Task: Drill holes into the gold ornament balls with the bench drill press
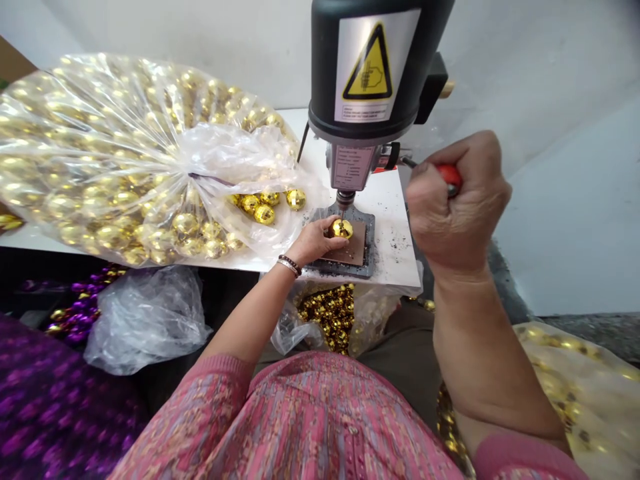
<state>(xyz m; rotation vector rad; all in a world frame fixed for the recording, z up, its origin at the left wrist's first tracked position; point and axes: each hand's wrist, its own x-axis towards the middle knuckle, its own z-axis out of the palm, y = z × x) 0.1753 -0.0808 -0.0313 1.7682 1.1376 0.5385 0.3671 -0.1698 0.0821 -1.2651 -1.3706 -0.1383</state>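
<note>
A shiny gold ball ornament (343, 229) rests on a brown board (354, 252) on the grey base (367, 267) of a drill press (345, 167). My left hand (320, 240) grips the ball from the left, thumb in front and fingers behind. Directly above, the chuck (345, 199) points down with its thin bit at the top of the ball; whether the bit has entered it I cannot tell. My right hand (455, 200) is closed in a fist around the red-knobbed feed lever (451, 179) at the press's right side.
A big clear bag (125, 153) of gold balls covers the left of the white table (400, 260). Several loose gold balls (264, 213) lie at its mouth. Dark shavings surround the base. Below are an open bag of gold balls (330, 317), crumpled plastic (150, 320) and purple balls (55, 400).
</note>
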